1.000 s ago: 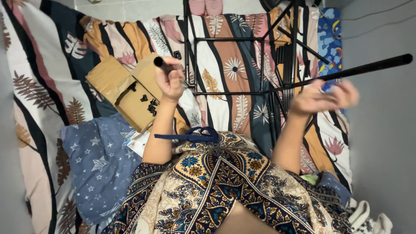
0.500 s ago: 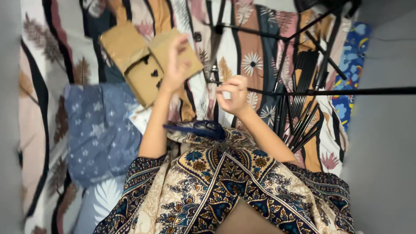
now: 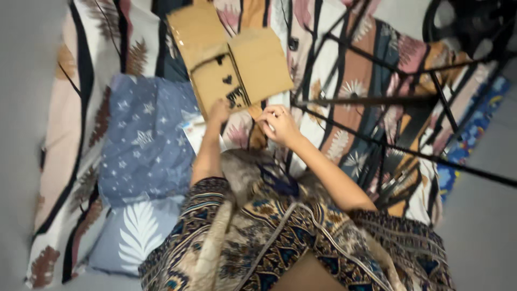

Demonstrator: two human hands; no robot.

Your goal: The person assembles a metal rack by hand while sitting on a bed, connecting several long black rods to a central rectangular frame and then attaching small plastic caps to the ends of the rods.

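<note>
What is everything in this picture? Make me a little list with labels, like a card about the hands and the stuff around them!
Left hand: left hand rests at the lower edge of the open cardboard box.
Right hand: right hand is curled near the box, with something small and pale at the fingers; too blurred to tell what.
Underneath: patterned bedsheet with leaf prints.
Beside the arms: blue star-print pillow.
To the right: black metal rods crossing each other.
Clothing: patterned batik garment.

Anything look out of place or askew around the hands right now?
The black metal frame lies tipped across the patterned bedsheet, its rods crossing at angles. The cardboard box sits open, flaps splayed, with the left hand at its edge. The right hand pinches something small and unclear. Nothing spilled.
</note>
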